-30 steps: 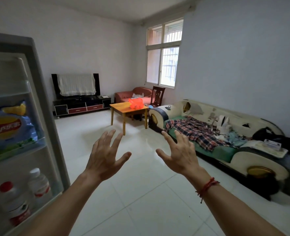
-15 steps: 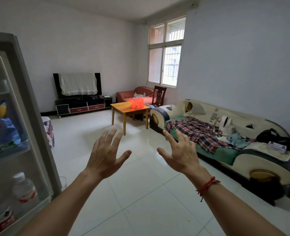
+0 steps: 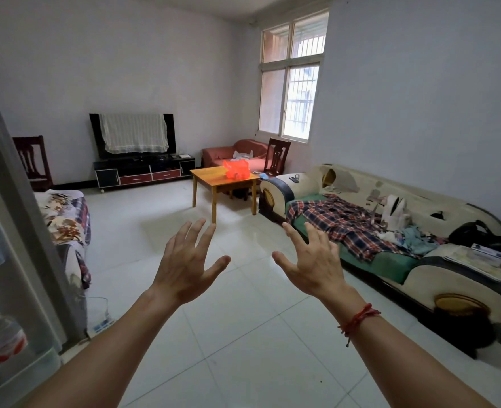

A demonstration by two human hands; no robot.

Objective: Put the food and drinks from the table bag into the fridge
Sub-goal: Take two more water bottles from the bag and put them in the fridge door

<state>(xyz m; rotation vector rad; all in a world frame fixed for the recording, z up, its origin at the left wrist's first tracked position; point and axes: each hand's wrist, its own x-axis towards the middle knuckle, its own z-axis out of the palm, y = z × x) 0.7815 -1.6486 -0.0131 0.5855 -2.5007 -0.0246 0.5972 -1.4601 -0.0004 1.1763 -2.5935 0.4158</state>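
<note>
Both arms reach forward over the white tiled floor (image 3: 243, 334), in line with the wooden table (image 3: 208, 175) that stands across the room. The left hand (image 3: 184, 269) and the right hand (image 3: 314, 266) are raised with their backs to the camera, fingers straight and spread wide, thumbs pointing toward each other, and they hold nothing. A red string bracelet (image 3: 358, 318) circles the right wrist. The orange bag (image 3: 236, 169) sits on the far half of the table top, well apart from both hands; what it contains cannot be told. Far to the left of the table, at the near edge of the view, stands the open fridge door (image 3: 22, 201), with a water bottle (image 3: 1, 334) upright in its lower shelf. Just right of the table runs a long cream sofa (image 3: 455, 293) with a plaid shirt (image 3: 340, 225) spread over its green seat. Behind the table, against the far wall, are a television (image 3: 95, 142) draped with a pale cloth (image 3: 132, 132), a red armchair (image 3: 228, 150) and a dark wooden chair (image 3: 277, 154).
</note>
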